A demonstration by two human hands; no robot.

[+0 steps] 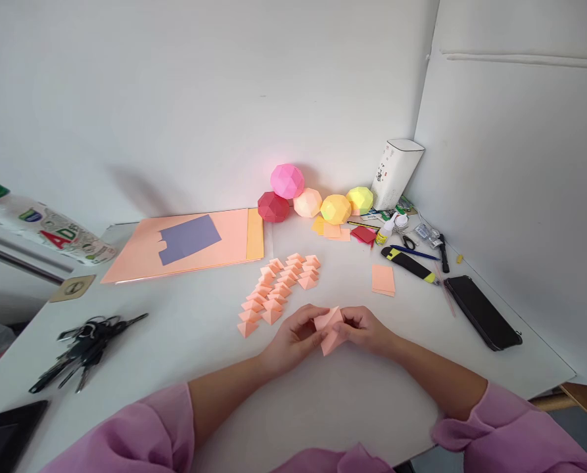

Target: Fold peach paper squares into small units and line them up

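Observation:
A peach paper piece with creases (330, 322) is held between my two hands above the front of the table. My left hand (293, 334) pinches its left side, thumb in front. On its right side my right hand (365, 328) grips it, the thumb pressing the near face and the other fingers partly hidden behind. Just beyond my left hand, several folded peach paper units (272, 312) lie in overlapping rows. A small stack of flat peach paper rectangles (382, 279) rests beyond my right hand.
Faceted paper balls (287, 181) stand by the back wall, near a white box (396, 174). To the right lie a utility knife (409, 265), a glue bottle (386, 230) and a black phone (483, 312). Leftward are paper sheets (130, 259), keys (89, 341) and a leaning bottle (46, 226).

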